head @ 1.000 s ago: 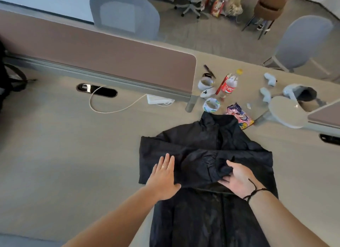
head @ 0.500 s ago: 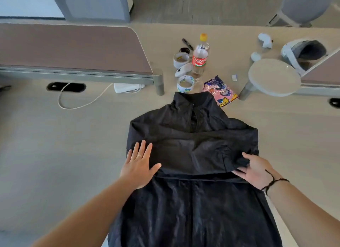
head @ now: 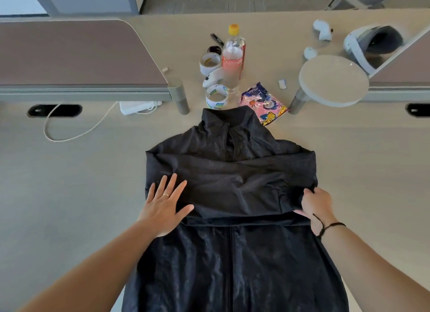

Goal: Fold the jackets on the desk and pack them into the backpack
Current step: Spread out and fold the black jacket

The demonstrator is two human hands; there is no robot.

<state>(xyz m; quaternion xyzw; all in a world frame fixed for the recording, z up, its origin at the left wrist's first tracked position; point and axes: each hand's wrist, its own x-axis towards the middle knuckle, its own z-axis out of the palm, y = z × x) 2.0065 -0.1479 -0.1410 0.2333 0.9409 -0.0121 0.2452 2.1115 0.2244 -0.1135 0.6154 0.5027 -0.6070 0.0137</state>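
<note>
While the black jacket (head: 232,195) lies flat on the counter (head: 69,183) in the middle and lower part of the frame, collar toward the top, both sleeves are folded across its chest. The left hand (head: 165,207) presses on the left edge with fingers straight and spread. The right hand (head: 316,207) pinches the folded sleeve cloth at the right edge, fingers curled around it.

I judge the fabric thin, light and soft, probably a little slippery, so a fold may slide open if not held down. Good places to take hold seem the hem corners or the two side edges.

I count one jacket and two hands. Above the collar stand one bottle (head: 232,58), two tape rolls (head: 216,96) and one snack packet (head: 265,104). No backpack is visible.
</note>
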